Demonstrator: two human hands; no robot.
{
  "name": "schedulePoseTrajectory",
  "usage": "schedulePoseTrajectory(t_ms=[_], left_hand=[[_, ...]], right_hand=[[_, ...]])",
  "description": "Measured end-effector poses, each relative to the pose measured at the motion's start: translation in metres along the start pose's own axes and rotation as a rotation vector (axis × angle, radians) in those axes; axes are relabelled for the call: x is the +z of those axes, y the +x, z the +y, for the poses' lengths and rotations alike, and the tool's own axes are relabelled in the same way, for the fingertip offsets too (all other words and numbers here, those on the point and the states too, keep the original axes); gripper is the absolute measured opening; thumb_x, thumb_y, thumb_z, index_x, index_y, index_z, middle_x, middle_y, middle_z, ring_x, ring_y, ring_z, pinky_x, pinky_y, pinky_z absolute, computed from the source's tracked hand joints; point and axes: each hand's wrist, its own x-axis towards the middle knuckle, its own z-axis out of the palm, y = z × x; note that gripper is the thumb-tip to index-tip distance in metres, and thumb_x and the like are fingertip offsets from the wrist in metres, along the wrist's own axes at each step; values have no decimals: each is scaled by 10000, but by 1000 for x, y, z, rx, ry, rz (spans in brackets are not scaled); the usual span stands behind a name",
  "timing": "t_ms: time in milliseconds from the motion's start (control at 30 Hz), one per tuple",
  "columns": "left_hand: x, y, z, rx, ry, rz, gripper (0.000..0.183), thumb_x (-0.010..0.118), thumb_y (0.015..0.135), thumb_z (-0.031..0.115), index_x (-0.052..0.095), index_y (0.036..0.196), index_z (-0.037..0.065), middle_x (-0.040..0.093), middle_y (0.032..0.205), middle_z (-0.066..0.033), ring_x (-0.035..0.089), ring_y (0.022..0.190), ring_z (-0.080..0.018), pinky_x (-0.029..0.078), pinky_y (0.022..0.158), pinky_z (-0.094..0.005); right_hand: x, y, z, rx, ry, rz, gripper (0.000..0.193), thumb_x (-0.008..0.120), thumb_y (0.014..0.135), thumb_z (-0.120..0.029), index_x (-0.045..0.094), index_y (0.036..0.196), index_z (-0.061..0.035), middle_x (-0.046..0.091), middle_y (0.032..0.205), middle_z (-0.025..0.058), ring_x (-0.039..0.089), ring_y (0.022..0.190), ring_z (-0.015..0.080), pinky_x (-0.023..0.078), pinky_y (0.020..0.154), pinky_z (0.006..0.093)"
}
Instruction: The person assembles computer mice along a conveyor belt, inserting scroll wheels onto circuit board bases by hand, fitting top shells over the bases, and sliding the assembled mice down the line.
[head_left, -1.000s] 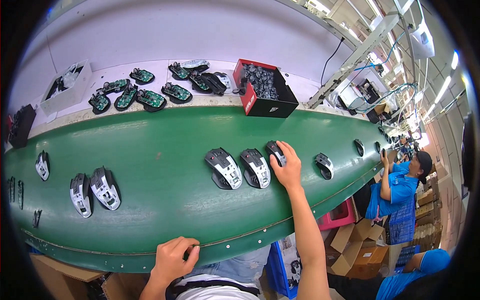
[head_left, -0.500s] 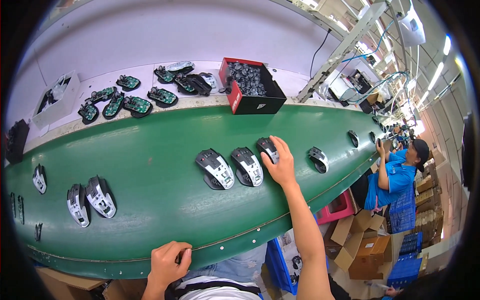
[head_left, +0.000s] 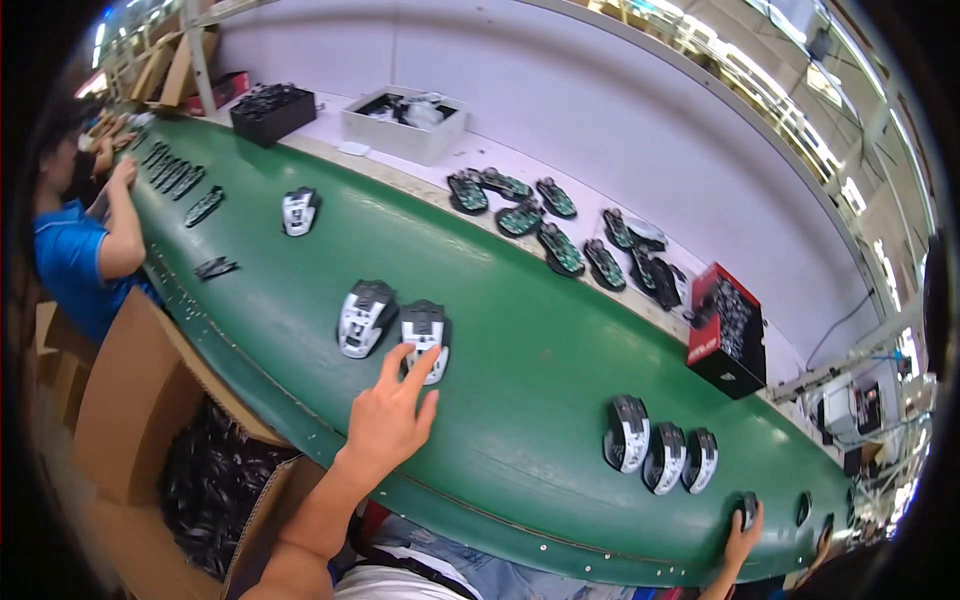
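My left hand (head_left: 388,418) reaches over the green belt with its fingers apart. Its fingertips overlap the lower part of a grey and black computer mouse shell (head_left: 424,325); whether they touch it I cannot tell. Close beside that lies a similar shell (head_left: 365,318). At the right, my right hand (head_left: 742,540) has its fingers around another mouse (head_left: 748,508) on the belt. Just left of it, three mouse shells stand in a row: a first (head_left: 627,433), a second (head_left: 664,458) and a third (head_left: 700,460).
Green circuit-board mouse bases (head_left: 560,248) lie on the back ledge by a red and black box (head_left: 712,345) of small dark parts. A white bin (head_left: 405,130) and a black box (head_left: 272,115) stand farther left. An open carton (head_left: 135,400) sits below, near a person in blue (head_left: 80,250).
The view has swung left. My left hand has moved from the belt's front edge to the pair of shells. My right hand has left the row and taken hold of the mouse farther right.
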Motion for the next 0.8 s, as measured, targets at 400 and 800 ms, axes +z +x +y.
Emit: schedulePoseTrajectory(t_ms=[400, 800], left_hand=[[19, -3, 16, 69, 218, -222, 483, 714, 858, 285, 590, 1301, 137, 374, 1492, -294, 686, 672, -436, 585, 625, -514], [4, 73, -52, -401, 281, 74, 618, 706, 871, 448, 521, 1385, 158, 461, 1378, -263, 678, 956, -447, 563, 818, -520]], right_hand=[[61, -35, -357, -511, 417, -359, 512, 627, 898, -244, 524, 1325, 20, 553, 1262, 222, 561, 1142, 395, 425, 1014, 435], [151, -46, -421, -861, -4, -303, 635, 694, 830, -238, 487, 1397, -41, 372, 1491, 247, 417, 1300, 451, 366, 1044, 530]])
